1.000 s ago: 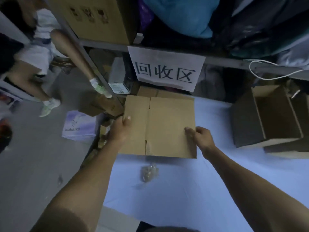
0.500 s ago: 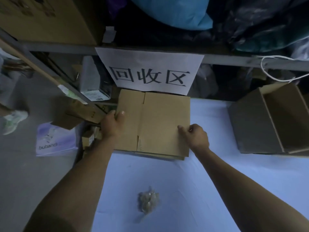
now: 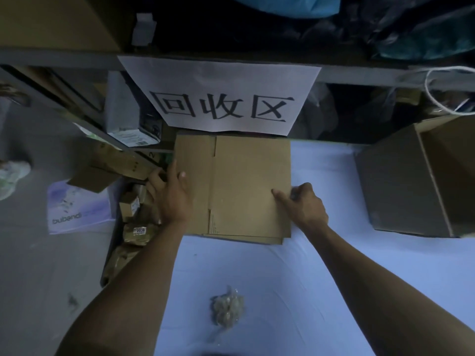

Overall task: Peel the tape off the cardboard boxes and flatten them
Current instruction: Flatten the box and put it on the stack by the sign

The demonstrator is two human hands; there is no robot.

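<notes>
A flattened brown cardboard box [image 3: 241, 186] lies on a stack of flat cardboard at the back of the light blue table [image 3: 321, 265], just under the white paper sign [image 3: 221, 96]. My left hand [image 3: 172, 194] grips its left edge, thumb on top and fingers curled round the side. My right hand [image 3: 303, 204] holds the right edge, thumb pressing on the top face. An open, unflattened cardboard box [image 3: 421, 181] stands on the table at the right. A crumpled ball of peeled clear tape [image 3: 227, 308] lies on the table near me.
A metal shelf rail [image 3: 359, 73] runs across above the sign, with bags and a large box on it. Left of the table lies a pile of small cardboard scraps [image 3: 133, 209] and a white "bubandi" box [image 3: 77, 209] on the grey floor.
The flat box has been lowered and pushed back onto the stack under the sign. Both hands stayed on its edges. The view tilted down, and the person at the left is out of sight.
</notes>
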